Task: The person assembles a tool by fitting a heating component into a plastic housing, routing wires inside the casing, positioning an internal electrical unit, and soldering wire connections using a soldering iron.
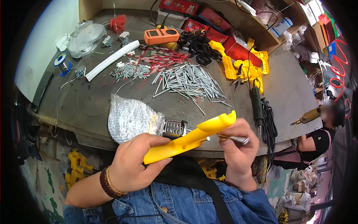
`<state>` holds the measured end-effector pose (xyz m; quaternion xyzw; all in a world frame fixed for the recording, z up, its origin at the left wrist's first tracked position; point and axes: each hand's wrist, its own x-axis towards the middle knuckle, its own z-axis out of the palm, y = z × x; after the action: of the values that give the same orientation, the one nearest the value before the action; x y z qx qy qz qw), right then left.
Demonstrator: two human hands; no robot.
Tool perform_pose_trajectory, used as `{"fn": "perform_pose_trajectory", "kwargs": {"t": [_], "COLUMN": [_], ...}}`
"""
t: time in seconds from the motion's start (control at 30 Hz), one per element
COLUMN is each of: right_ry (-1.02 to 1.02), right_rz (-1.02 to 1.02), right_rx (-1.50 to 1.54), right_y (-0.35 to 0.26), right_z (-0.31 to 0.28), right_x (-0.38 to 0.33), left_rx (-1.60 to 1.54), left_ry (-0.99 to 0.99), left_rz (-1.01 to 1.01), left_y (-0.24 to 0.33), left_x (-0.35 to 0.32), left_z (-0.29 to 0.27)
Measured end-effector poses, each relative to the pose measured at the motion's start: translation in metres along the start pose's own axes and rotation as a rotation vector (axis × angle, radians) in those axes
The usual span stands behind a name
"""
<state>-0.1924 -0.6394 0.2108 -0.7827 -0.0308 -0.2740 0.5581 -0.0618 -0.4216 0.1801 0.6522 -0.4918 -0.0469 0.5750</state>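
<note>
My left hand (136,160) is closed round the lower end of a long yellow plastic handle shell (188,140), which slants up to the right above the table's front edge. Between the fingers of my right hand (240,149) is a slim shiny metal tool (238,139), its kind not clear. A small whitish bit (207,139) shows beside the shell near that tool. Just behind the shell lies a bubble-wrapped bundle (130,117) with a slotted metal housing (174,128) at its end; the shell and my left hand partly cover it.
Long screws (190,80) lie heaped mid-table beside short screws (130,71) and red-tipped wires (164,58). Behind are an orange meter (161,36) and yellow plastic shells (242,63). A dark green electric screwdriver (257,108) lies right. Solder spool (62,64) stands left. Another person (320,140) is at right.
</note>
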Motion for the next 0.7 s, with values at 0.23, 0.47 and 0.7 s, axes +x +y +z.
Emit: {"fn": "perform_pose_trajectory", "kwargs": {"t": [0.23,0.47,0.7], "right_ry": [-0.043,-0.163,-0.065], "right_rz": [-0.357,-0.212,-0.427], "right_rx": [-0.229,-0.493,-0.559], "right_y": [-0.003,-0.02,-0.022], "right_z": [0.012,0.016,0.007], "right_x": [-0.009,-0.003,-0.005], "left_rx": [0.041,0.031,0.021], "left_ry": [-0.014,-0.036,-0.047], "left_rz": [0.018,0.019,0.027], "left_y": [0.002,0.003,0.007], "left_x": [0.003,0.005,0.008], "left_z": [0.004,0.009,0.011]}}
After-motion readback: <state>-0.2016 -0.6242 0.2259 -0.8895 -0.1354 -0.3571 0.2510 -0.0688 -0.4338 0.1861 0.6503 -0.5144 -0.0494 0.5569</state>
